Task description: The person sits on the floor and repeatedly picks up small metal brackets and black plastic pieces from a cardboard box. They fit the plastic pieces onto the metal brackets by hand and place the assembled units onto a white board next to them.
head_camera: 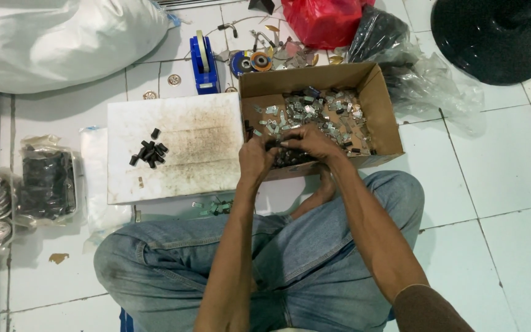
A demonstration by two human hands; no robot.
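Here, at frame centre, both hands meet over the near edge of the cardboard box (376, 98). Left hand (254, 161) and right hand (312, 142) press together, fingers curled round something small and dark; what exactly they pinch is hidden between the knuckles, so I cannot tell how tightly they close. The box sits within arm's reach of the cross-legged person in blue jeans (314, 246), likely so parts can be picked without leaning.

Inside the box: a loose heap of small metal clips (314, 114), bright, angular, stamped sheet, with darker pieces near the hands.

Left of the box lies a white board (204, 117), flat, grimy with dark streaks, serving as a desk of sorts. On it a little cluster of black cylindrical pieces (149, 152), short and matte.

Upper centre: blue tape dispenser (204, 61). Top: red plastic bag (324, 21), glossy and crumpled. Far left: clear bag of dark parts (47, 184). White tiled floor (499, 184) under everything.
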